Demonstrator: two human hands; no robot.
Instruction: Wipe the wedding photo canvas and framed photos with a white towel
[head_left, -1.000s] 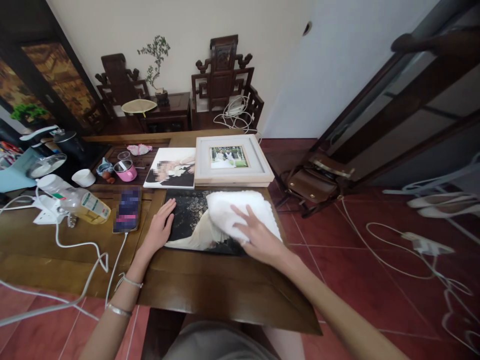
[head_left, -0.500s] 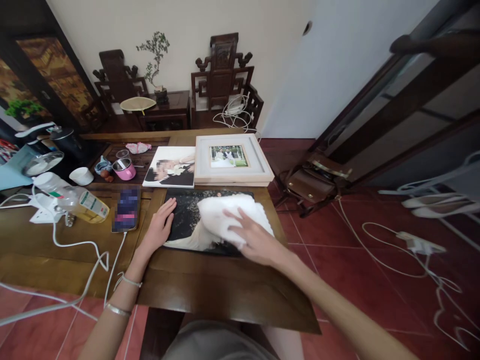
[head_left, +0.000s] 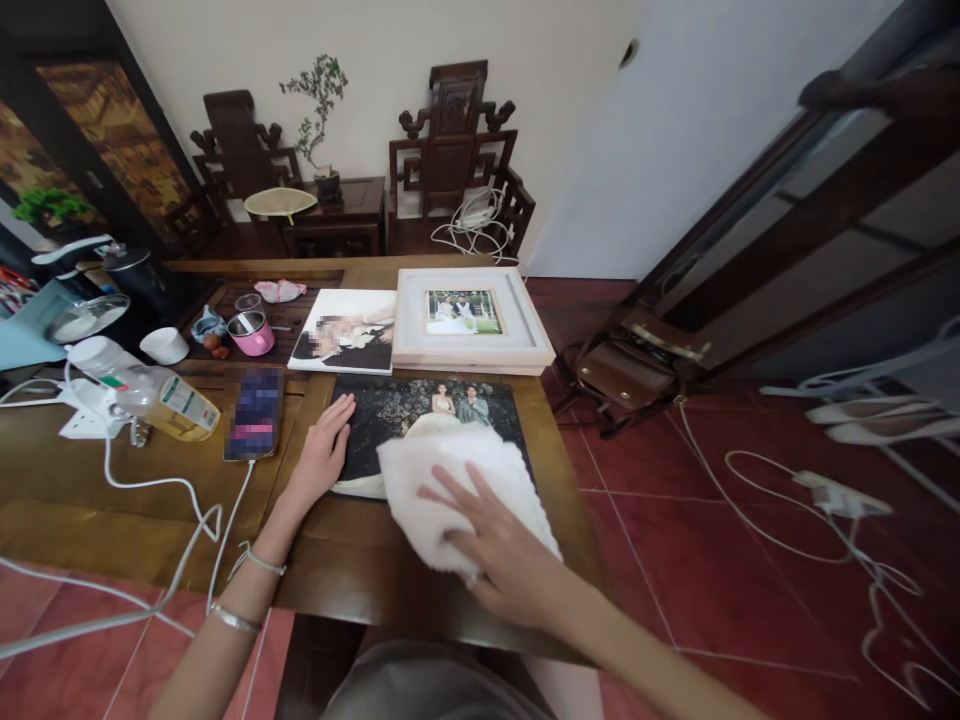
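Observation:
A dark photo print [head_left: 420,415] of a couple lies flat on the wooden table [head_left: 112,500]. My left hand [head_left: 322,455] rests flat on its left edge, fingers stretched out. My right hand [head_left: 487,550] presses with spread fingers on a white cloth [head_left: 457,480] that covers the print's near right part and the table edge. Beyond the print lie a second unframed photo [head_left: 343,330] and a light wooden framed photo [head_left: 469,318].
Left of the print lie a phone [head_left: 255,413] on a white cable, a plastic bottle [head_left: 154,395] on its side, a pink cup [head_left: 252,335] and a white bowl [head_left: 165,345]. A brown bag [head_left: 622,370] and cables lie on the red tile floor to the right.
My right hand has dragged the white cloth toward me, from the print's upper right to its near edge, uncovering the couple. My left hand has stayed put.

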